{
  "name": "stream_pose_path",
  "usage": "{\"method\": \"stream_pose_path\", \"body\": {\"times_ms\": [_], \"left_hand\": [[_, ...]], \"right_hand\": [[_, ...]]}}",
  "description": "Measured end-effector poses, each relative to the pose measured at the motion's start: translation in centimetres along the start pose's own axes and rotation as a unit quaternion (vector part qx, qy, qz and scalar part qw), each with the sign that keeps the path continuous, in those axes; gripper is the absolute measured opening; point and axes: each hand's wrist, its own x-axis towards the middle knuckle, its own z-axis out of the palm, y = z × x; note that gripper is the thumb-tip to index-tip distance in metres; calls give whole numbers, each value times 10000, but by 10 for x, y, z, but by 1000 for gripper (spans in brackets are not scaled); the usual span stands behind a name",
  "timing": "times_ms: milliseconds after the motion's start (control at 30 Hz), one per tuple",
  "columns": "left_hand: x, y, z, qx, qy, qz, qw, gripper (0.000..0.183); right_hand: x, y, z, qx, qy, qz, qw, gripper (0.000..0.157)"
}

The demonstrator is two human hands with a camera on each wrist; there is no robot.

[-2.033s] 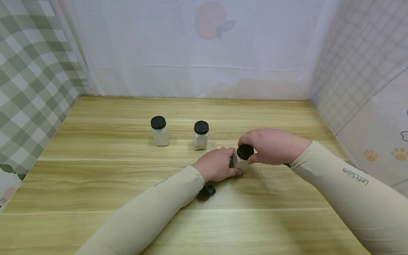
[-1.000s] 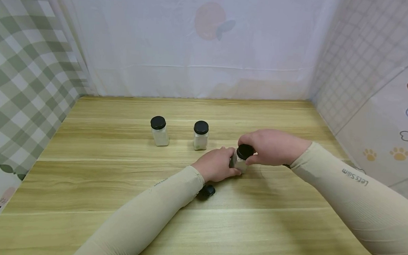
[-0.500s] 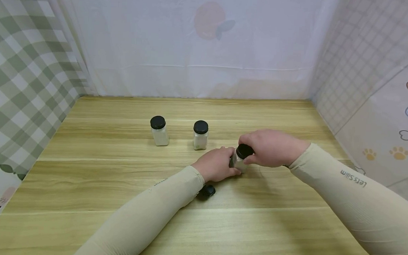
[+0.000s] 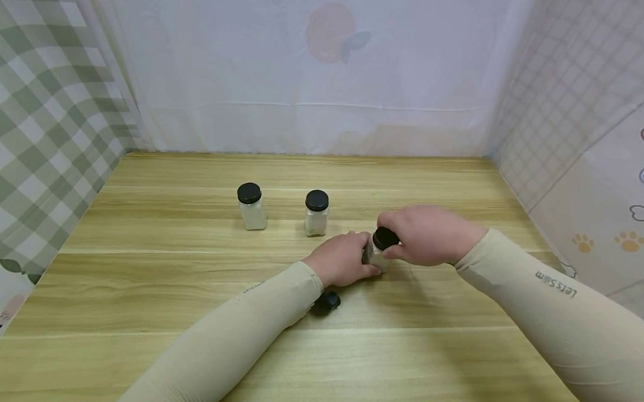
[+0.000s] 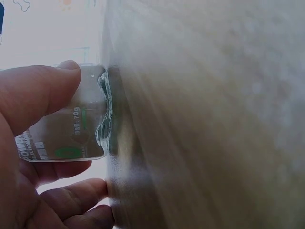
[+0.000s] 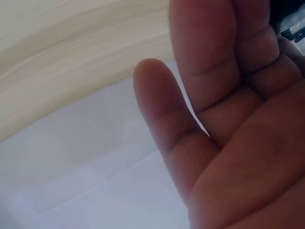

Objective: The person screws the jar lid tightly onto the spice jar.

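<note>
A small square glass jar (image 4: pixel 377 260) of pale powder stands on the table, right of centre. My left hand (image 4: pixel 341 259) holds its body from the left, thumb on the near side. In the left wrist view, the jar's clear glass (image 5: pixel 71 119) carries white and green print, and its base is against the table. Fingers and thumb of my right hand (image 4: pixel 429 235) grip the black lid (image 4: pixel 386 237), which sits on top of the jar. The right wrist view shows several fingers of the right hand (image 6: pixel 224 129); a dark edge at the top right is mostly hidden.
Two similar jars with black lids, a left one (image 4: pixel 252 207) and a middle one (image 4: pixel 317 214), stand upright farther back. A small black device (image 4: pixel 327 301) shows under my left wrist. Patterned cloth walls (image 4: pixel 324 124) border the wooden table (image 4: pixel 428 358) behind and on both sides.
My right hand and forearm have shifted slightly toward me and to the left, with the lid still in the fingers. The left hand and the other jars look unmoved.
</note>
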Motion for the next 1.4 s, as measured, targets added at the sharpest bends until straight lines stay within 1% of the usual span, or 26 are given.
{"method": "stream_pose_path", "body": {"times_ms": [500,733,867,933,1000,1133,1300,1400], "left_hand": [[0,1,-1,5,13,33,10000,38],[-1,-2,-2,54,-44,11,10000,38],[-4,-4,-3,91,-125,-56,9999,43],[-8,-4,-5,84,-132,-62,9999,47],[-13,-4,-9,104,-161,-104,9998,56],[-24,-5,-21,193,-166,-177,9995,68],[-38,-12,-35,326,-69,-208,9992,63],[-49,-17,-43,375,-49,-102,9992,61]], "right_hand": [[0,0,1,-30,102,0,9999,26],[2,2,1,138,-34,-2,9999,25],[2,3,2,143,-58,-18,9999,25],[2,5,2,163,-40,-55,9998,25],[1,7,3,212,-16,-109,9997,24],[-2,11,3,387,-88,-120,9991,26],[-4,12,0,546,-210,-33,9983,32],[-4,12,-3,565,-241,38,9981,41]]}}
